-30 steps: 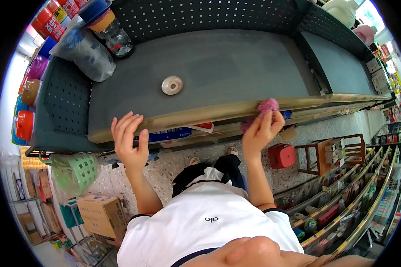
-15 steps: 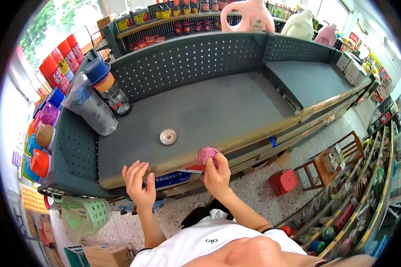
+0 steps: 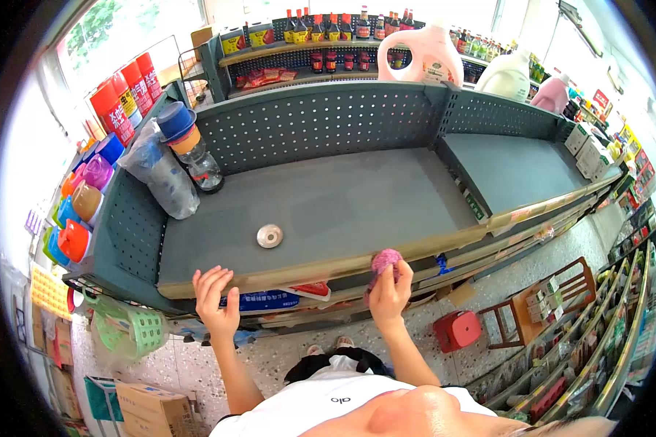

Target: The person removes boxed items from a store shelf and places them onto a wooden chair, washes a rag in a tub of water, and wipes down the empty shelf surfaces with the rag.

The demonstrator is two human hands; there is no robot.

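Note:
A bunched pink cloth [image 3: 386, 262] is pinched in my right hand [image 3: 391, 297], pressed up against the front edge of the grey metal shelf [image 3: 328, 207]. My left hand [image 3: 217, 300] rests near the same edge, farther left, with its fingers spread and nothing in it. On the shelf surface behind the hands lies a small round metallic disc [image 3: 270, 236]. At the shelf's left end stand a clear plastic bottle with a blue cap [image 3: 200, 164] and a roll wrapped in clear plastic [image 3: 163, 176].
Large detergent jugs [image 3: 423, 54] stand behind the perforated back panel. Red spray cans [image 3: 112, 113] and colourful lidded containers [image 3: 73, 240] line the left side. Below are a green basket [image 3: 142, 329], a cardboard box [image 3: 153, 409], a red stool [image 3: 457, 331] and a wooden chair [image 3: 526, 302].
My right hand has slid rightward along the shelf edge with the pink cloth. My left hand stays close to where it was, still spread. The camera view has tilted up slightly.

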